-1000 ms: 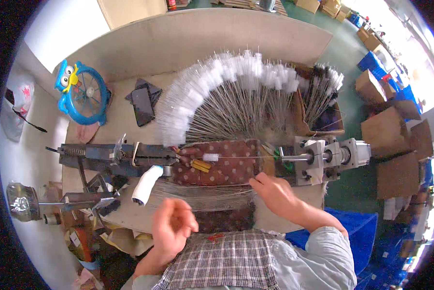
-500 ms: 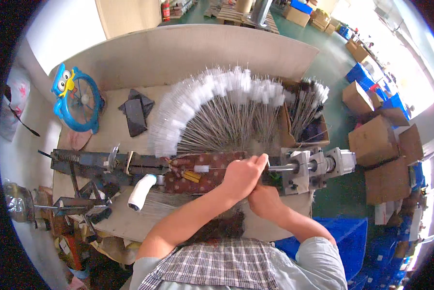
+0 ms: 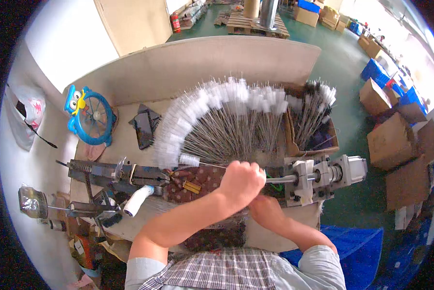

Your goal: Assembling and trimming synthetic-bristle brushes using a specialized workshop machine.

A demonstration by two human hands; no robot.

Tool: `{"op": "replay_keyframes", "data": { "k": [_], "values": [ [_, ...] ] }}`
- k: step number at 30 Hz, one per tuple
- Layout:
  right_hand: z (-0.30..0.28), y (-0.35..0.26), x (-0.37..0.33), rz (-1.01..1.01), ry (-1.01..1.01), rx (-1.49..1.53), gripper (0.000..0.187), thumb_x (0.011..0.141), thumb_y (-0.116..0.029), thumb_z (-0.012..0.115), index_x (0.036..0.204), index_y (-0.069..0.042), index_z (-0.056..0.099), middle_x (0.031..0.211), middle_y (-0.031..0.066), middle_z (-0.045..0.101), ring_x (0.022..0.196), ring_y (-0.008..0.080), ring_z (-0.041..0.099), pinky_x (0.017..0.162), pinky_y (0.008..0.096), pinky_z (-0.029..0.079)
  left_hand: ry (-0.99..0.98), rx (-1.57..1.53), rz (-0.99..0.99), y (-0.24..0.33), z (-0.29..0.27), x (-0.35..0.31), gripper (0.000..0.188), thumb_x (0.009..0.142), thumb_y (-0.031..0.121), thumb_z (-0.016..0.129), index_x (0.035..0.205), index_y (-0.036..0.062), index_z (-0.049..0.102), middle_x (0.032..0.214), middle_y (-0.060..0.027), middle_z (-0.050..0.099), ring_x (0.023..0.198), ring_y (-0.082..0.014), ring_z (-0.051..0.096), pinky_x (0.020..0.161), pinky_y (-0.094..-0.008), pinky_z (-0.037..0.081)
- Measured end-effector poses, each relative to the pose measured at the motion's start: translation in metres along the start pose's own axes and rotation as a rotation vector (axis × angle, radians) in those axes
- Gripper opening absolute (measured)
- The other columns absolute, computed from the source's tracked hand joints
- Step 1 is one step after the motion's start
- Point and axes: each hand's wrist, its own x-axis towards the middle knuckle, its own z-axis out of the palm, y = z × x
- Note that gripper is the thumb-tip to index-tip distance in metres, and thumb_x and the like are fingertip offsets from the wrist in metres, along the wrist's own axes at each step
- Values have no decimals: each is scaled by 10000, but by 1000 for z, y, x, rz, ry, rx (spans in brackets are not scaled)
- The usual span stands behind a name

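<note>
My left hand (image 3: 243, 181) is closed in a fist round the thin wire stem of a small brush, at the left end of a metal shaft (image 3: 282, 180). The brush's white bristle head (image 3: 189, 160) points left, above a brown spotted cloth (image 3: 209, 180). Just below and to the right, my right hand (image 3: 267, 212) reaches in under the left one. Its fingers are hidden, so what it holds, if anything, does not show. Behind both hands fans a large heap of white-headed wire brushes (image 3: 236, 96).
On the right, the shaft runs into a clamped metal drive unit (image 3: 306, 181). A cardboard box (image 3: 290, 135) of brushes stands behind it. Leftward are a dark metal rail (image 3: 101, 174), a white nozzle (image 3: 138, 200), a phone (image 3: 143, 129) and a blue fan (image 3: 92, 118). Yellow pieces (image 3: 192, 186) lie on the cloth.
The view has shifted slightly. My left hand has turned and closed into a fist, its fingertips no longer pointing up. The white brush head has moved left and away from me, and looks fuller.
</note>
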Motion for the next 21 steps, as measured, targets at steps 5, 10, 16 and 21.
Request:
{"op": "replay_keyframes", "data": {
  "k": [5, 10, 16, 21],
  "values": [
    [-2, -3, 1, -8, 25, -8, 235, 717, -60, 547, 947, -84, 591, 898, 108, 578, 678, 294, 624, 535, 397, 517, -28, 133, -44, -28, 21, 42, 87, 687, 147, 582, 627, 139, 645, 685, -38, 621, 705, -187, 616, 613, -336, 461],
    [-1, -8, 16, 6, 63, 15, 113, 759, -108, 586, 867, -80, 605, 829, 85, 577, 686, 282, 616, 566, 378, 508, 156, 160, -30, -72, 50, 43, 150, 709, 180, 614, 832, 106, 661, 838, -48, 614, 772, -203, 600, 693, -332, 450],
    [-17, -13, 24, 41, 33, -28, 131, 766, -127, 602, 888, -83, 584, 787, 82, 556, 694, 287, 606, 564, 389, 495, 408, -312, -76, -55, -8, -45, 243, 723, 131, 682, 954, 68, 644, 976, -99, 611, 778, -235, 614, 683, -335, 484],
    [-78, -14, 40, -112, -35, -125, 257, 724, -41, 554, 979, -66, 565, 824, 120, 526, 769, 293, 595, 614, 370, 495, 451, -685, -73, -29, -30, -101, 176, 726, 101, 699, 896, 69, 668, 822, -75, 651, 698, -230, 623, 618, -321, 495]
  ]
}}
